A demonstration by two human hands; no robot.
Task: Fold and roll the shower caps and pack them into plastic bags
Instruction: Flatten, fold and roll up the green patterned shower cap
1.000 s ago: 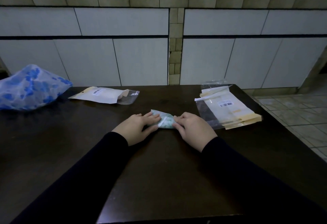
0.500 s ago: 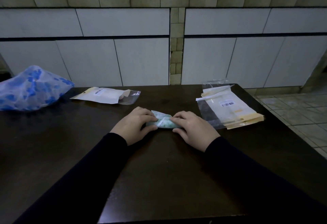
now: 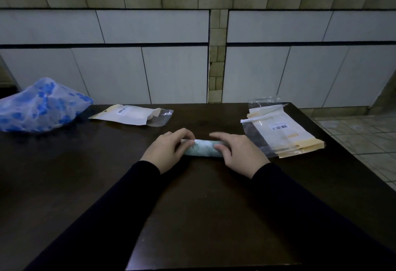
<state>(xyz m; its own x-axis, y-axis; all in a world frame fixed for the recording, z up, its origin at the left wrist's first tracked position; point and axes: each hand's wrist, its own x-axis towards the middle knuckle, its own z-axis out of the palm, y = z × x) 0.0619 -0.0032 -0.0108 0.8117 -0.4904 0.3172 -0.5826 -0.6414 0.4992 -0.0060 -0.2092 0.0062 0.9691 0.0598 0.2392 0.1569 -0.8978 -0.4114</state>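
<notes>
A pale green shower cap (image 3: pixel 202 148) lies rolled into a short tube on the dark table (image 3: pixel 199 217), running left to right. My left hand (image 3: pixel 166 150) curls over its left end with fingers on top. My right hand (image 3: pixel 237 151) grips its right end, thumb in front. A stack of flat plastic bags (image 3: pixel 282 130) with barcode labels lies to the right of my right hand. One filled bag (image 3: pixel 130 114) with a clear flap rests at the back left.
A blue-flowered shower cap (image 3: pixel 40 106) is heaped at the table's far left edge. White tiled cabinet fronts (image 3: pixel 150 67) rise behind the table. Tiled floor (image 3: pixel 364 138) shows beyond the table's right edge.
The cap went from a crumpled folded wedge between my fingertips to a tight, longer roll. Both hands shifted apart to its ends and slightly away from me.
</notes>
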